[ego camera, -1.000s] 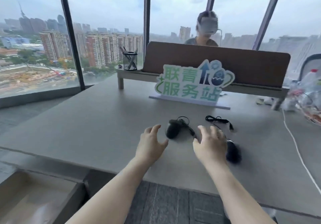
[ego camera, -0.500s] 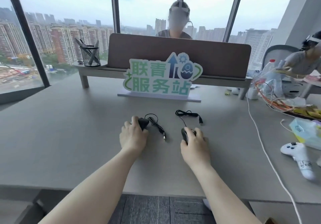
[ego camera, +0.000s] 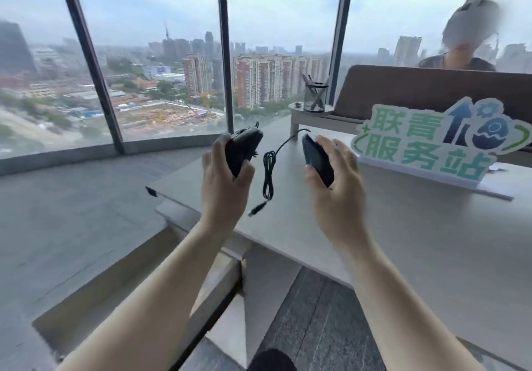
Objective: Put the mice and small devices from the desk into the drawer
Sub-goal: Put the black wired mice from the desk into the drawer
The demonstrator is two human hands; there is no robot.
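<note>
Now each hand point(ego camera: 223, 182) point(ego camera: 335, 189) grips a mouse point(ego camera: 241, 150) point(ego camera: 316, 156); lower both toward seven o'clock, minding the dangling cable point(ego camera: 268, 175)

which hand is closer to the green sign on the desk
Right. The right hand, holding a mouse, is just left of the green sign; the left hand is farther left.

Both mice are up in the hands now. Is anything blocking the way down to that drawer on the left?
Nothing visible blocks it. The left hand holds one mouse and the right hand the other mouse, both lifted above the desk. The drawer sits lower left. Only a dangling cable hangs between the hands.
</note>
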